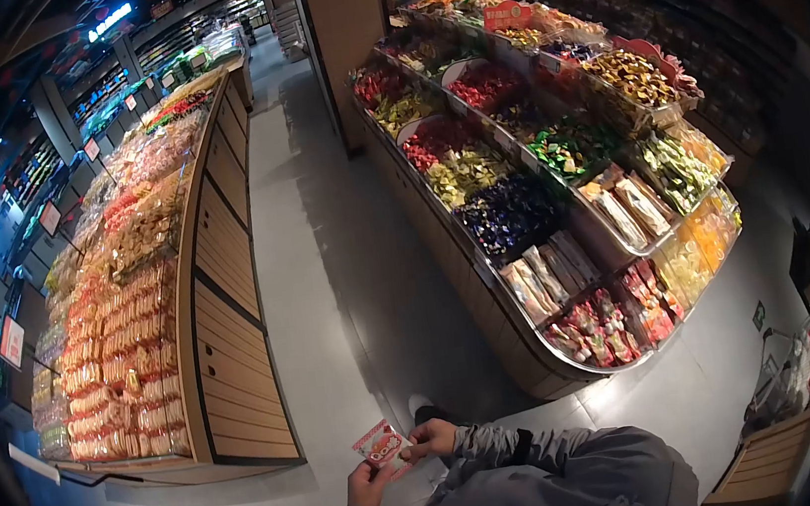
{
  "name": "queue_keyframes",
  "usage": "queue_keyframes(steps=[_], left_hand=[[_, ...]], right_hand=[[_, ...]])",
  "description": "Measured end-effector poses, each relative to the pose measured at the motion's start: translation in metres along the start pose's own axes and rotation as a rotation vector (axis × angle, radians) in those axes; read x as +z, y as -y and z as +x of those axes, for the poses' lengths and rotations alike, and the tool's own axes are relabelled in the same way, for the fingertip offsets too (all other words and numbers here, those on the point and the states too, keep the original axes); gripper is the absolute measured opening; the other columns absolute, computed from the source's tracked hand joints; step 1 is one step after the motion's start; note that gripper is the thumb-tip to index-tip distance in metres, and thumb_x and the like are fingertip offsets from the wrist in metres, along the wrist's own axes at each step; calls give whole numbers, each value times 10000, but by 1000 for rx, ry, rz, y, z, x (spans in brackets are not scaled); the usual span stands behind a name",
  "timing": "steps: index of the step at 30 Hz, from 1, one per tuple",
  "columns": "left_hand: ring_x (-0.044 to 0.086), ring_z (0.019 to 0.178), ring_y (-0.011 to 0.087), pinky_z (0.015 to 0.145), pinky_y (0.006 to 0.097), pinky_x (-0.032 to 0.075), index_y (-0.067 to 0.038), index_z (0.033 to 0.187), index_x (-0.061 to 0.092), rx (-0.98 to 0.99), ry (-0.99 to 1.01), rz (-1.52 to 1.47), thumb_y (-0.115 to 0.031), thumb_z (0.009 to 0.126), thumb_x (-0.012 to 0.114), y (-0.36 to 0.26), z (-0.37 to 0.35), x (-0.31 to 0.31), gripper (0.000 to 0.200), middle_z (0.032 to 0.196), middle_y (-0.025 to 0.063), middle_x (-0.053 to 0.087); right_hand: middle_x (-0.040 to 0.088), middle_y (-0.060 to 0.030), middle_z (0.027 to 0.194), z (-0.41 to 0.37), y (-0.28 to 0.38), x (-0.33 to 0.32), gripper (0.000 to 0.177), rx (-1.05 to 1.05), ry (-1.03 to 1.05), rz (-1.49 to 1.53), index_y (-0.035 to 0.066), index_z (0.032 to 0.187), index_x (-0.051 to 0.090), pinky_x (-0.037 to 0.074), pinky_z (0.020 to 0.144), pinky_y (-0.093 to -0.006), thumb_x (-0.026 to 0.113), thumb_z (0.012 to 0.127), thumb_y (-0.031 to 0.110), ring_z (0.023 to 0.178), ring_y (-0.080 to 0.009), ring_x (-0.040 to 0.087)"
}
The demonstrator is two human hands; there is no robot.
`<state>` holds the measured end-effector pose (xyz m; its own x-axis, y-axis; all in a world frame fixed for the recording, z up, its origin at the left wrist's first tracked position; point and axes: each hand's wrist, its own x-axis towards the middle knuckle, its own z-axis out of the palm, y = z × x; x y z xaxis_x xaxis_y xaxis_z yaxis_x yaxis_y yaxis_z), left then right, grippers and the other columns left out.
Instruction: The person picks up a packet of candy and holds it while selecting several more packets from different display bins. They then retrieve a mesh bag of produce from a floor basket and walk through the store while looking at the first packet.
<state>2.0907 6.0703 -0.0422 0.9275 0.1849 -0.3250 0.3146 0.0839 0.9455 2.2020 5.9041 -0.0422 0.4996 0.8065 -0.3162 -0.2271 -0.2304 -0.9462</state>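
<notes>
A small red and white packet (384,442) with printed lettering is held up in front of my body, low in the head view. My left hand (366,486) pinches its lower left part, the thumb lying over the front. On the opposite side, my right hand (433,439) has closed its fingers on the packet's right edge. Both grey sleeves reach in from the bottom. What is inside the packet cannot be seen, and its print is too small to read.
A long wooden counter (233,357) heaped with wrapped snacks (127,360) runs along the left, with price signs above. At right stands a tiered candy display (539,378) with colourful sweets in bins. Grey floor (311,264) forms an aisle between them. A wooden stand (773,456) is at lower right.
</notes>
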Motion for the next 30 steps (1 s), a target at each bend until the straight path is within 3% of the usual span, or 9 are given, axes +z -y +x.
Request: queue_keyframes(steps=[12,19,23,25,30], left_hand=[[494,737,74,656,209,401,17,941,512,47,78,32,-114,750,540,-82,203,-74,234,815,32,552],[489,742,69,673,207,397,26,968,502,-11,206,34,-116,769,514,-123,295,-87,244,829,31,549],[497,769,80,696,215,395,34,978,496,-48,276,19,-119,779,498,-146,344,-95,251,853,42,553],[505,791,89,698,222,401,39,972,500,44,360,101,-144,766,520,-143,381,-109,276,868,57,558],[505,790,96,690,233,408,16,975,512,-14,472,269,-133,733,559,-173,466,-158,289,889,50,554]], right_hand=[[580,-27,650,182,81,-101,268,-114,9,86,36,610,526,402,579,-209,574,736,268,619,-65,532],[586,-34,666,235,106,-154,227,-38,-122,-57,23,672,552,411,634,-209,572,739,238,666,-76,541],[585,-40,688,269,108,-170,210,-85,-177,71,15,722,562,410,640,-212,571,741,224,678,-82,540],[562,-20,619,292,114,-173,242,-108,-259,219,34,634,527,372,536,-204,601,712,250,591,-61,489],[564,-21,643,363,150,-185,217,-136,-326,341,24,644,519,391,574,-211,595,721,212,639,-67,513]])
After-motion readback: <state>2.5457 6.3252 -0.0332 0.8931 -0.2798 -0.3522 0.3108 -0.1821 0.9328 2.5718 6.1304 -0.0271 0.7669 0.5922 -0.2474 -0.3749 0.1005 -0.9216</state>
